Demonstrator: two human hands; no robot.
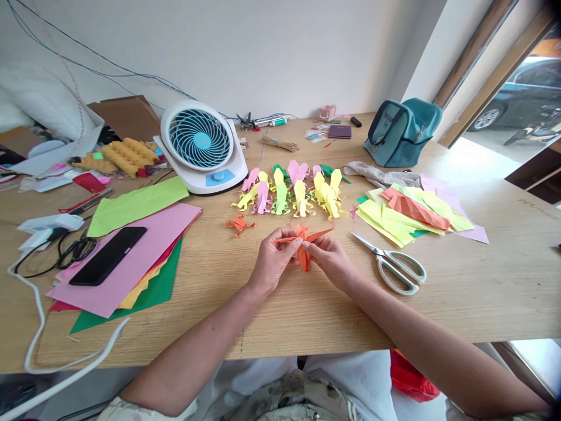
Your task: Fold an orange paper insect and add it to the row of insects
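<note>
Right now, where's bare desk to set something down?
Widest: right of the scissors, nearer than the loose paper sheets. Smaller: between paper stack and left hand. Crowded: beyond that and the right hand, with folded figures; far left, with coiled cables.

Holding orange folded paper (304,260)

Pinches it between left hand (275,257) and right hand (331,257), with pointed ends toward ten and two o'clock. Outward from there, shows rows of yellow, pink and green figures (301,199) at twelve, an orange figure (239,224) at ten, scissors (380,254) at three, and loose coloured sheets (414,209) at two. Has a phone (107,256) on stacked paper (158,234) at nine, a fan (201,140) between ten and eleven.
</note>
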